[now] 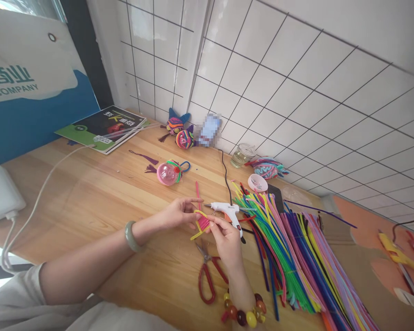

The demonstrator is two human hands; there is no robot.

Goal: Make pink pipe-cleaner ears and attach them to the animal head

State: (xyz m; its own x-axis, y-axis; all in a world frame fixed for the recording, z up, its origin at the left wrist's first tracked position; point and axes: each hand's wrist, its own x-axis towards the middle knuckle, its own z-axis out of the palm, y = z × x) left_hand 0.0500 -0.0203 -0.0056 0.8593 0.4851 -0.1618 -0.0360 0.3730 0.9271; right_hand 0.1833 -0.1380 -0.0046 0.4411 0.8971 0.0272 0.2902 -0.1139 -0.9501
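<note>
Between both hands is a small piece of pink and yellow pipe cleaners (203,223), its pink rows edged by a yellow strand. My left hand (181,213) pinches its upper left side, and a straight pink end sticks up past the fingers. On the right edge, the thumb and forefinger of my right hand (227,239) are closed on the yellow strand. Right behind the hands lies a white glue gun (229,211), its nozzle pointing left. Red-handled scissors (207,276) rest on the table below the piece, beside my right wrist.
Bundles of coloured pipe cleaners (290,248) cover the table's right side. A pink round ornament (168,173) with a tassel lies farther back. Near the tiled wall stand two striped ornaments (184,138), a glass jar (242,155) and a pink dish (257,182). A black cord (223,168) runs across the wood.
</note>
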